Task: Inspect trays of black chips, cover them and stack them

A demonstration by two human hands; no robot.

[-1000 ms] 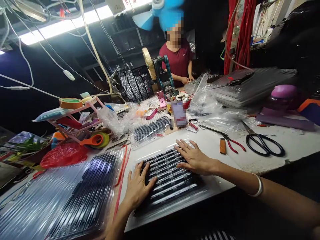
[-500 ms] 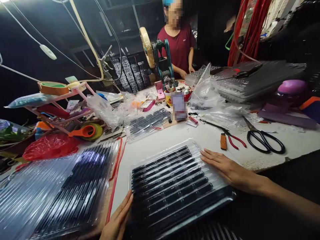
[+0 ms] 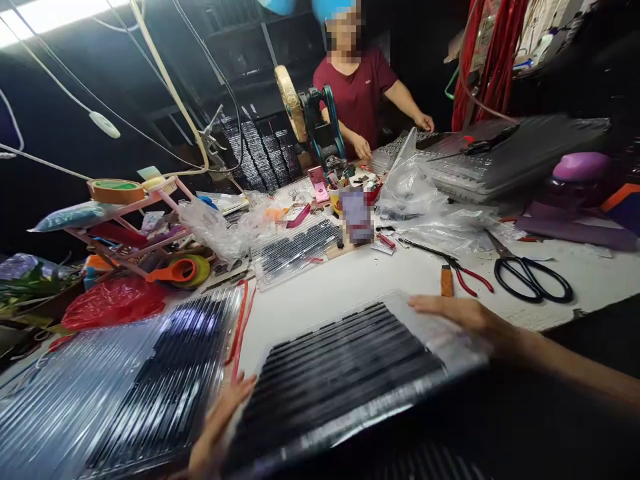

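A clear plastic tray (image 3: 345,373) with rows of black strips in its grooves is between my two hands at the near edge of the table, blurred by motion. My left hand (image 3: 220,423) holds its left side, fingers pointing up along the edge. At the far right corner, my right hand (image 3: 457,317) has its fingers laid over the rim; the thumb is hidden. To the left lies another ribbed clear tray (image 3: 165,373), its right half filled with black strips.
Scissors (image 3: 533,277), red-handled pliers (image 3: 463,270) and an orange-brown block (image 3: 447,281) lie at right. Behind are a smaller tray (image 3: 297,250), plastic bags (image 3: 420,193), a hand press (image 3: 320,123) and a person in a maroon shirt (image 3: 357,93). A red bag (image 3: 115,300) sits left.
The tray between my hands has shifted and turned slightly, its right end moving rightward with my right hand. The person opposite has moved one hand outward to my right. My view has shifted slightly.
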